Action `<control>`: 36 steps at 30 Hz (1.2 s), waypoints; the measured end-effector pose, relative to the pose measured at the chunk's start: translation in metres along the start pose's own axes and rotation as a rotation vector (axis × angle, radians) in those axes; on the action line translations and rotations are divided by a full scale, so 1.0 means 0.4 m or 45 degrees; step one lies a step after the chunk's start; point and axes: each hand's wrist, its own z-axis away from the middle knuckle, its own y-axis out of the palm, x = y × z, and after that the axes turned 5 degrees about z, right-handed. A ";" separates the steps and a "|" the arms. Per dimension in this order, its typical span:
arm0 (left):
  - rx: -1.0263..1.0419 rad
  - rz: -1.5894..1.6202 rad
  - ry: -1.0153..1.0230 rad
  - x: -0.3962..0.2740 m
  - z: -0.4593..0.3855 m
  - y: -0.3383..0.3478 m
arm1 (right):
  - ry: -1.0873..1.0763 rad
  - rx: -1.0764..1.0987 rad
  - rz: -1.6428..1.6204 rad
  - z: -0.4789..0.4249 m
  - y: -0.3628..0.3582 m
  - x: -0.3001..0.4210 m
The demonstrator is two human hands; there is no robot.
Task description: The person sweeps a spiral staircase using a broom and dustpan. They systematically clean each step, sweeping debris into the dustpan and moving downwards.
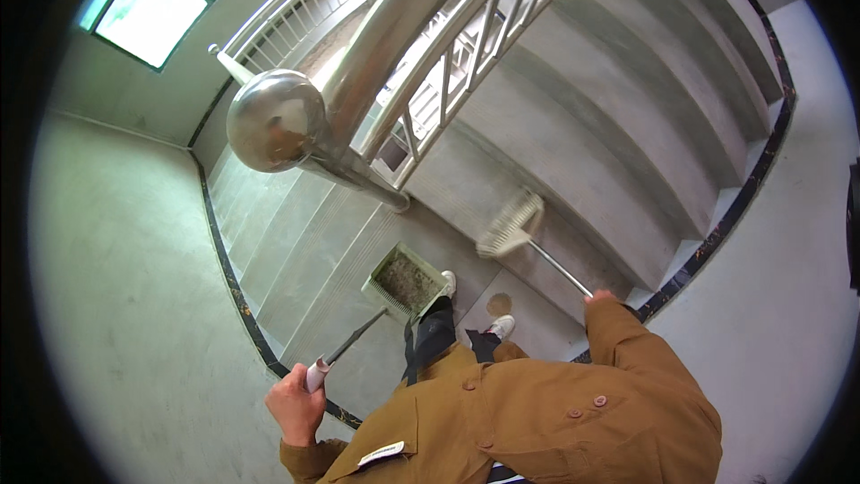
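My left hand (297, 403) grips the pale handle end of a long-handled dustpan (396, 246). The pan hangs beside my left shoe, with a layer of grey dust and dirt (406, 282) inside it and comb teeth along its handle side. My right hand (603, 300) holds the metal pole (559, 265) of a broom. The broom's pale head (514, 225) is blurred and lies over the base of the rising steps. A roundish brown patch (499, 304), perhaps a small heap of dirt, is on the landing in front of my right shoe (502, 327).
A stainless steel railing (393, 27) ends in a large ball (275, 121) ahead of me. Stairs (625, 114) rise on the right; other steps (289, 242) descend on the left. Dark skirting (235, 289) lines the walls. A window (158, 7) is at upper left.
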 end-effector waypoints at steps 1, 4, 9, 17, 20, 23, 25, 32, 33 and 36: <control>0.026 0.022 0.059 -0.016 -0.027 -0.003 | 0.004 0.080 -0.058 -0.028 0.061 -0.071; 0.063 0.025 0.236 -0.022 -0.071 0.004 | 0.230 0.073 -0.135 0.027 0.122 -0.122; 0.090 0.099 0.434 -0.094 -0.099 -0.017 | 0.030 -0.061 -0.279 0.088 0.176 -0.218; 0.185 -0.023 0.609 -0.240 0.003 -0.010 | 0.106 -0.171 -0.410 0.080 0.246 -0.171; 0.172 -0.092 0.615 -0.304 0.087 0.005 | 0.261 -0.054 -0.537 0.080 0.403 -0.298; 0.185 -0.152 0.626 -0.377 0.159 0.052 | 0.531 0.121 -0.653 0.083 0.604 -0.410; 0.130 -0.180 0.623 -0.424 0.204 0.075 | 0.520 0.195 -0.774 0.109 0.690 -0.475; 0.043 -0.375 0.607 -0.552 0.357 0.117 | 0.372 0.170 -1.188 0.115 0.791 -0.603; 0.038 -0.379 0.616 -0.560 0.368 0.126 | 0.224 0.071 -1.107 0.083 0.794 -0.597; 0.024 -0.408 0.638 -0.599 0.405 0.167 | 0.624 0.106 -1.599 -0.048 0.828 -0.535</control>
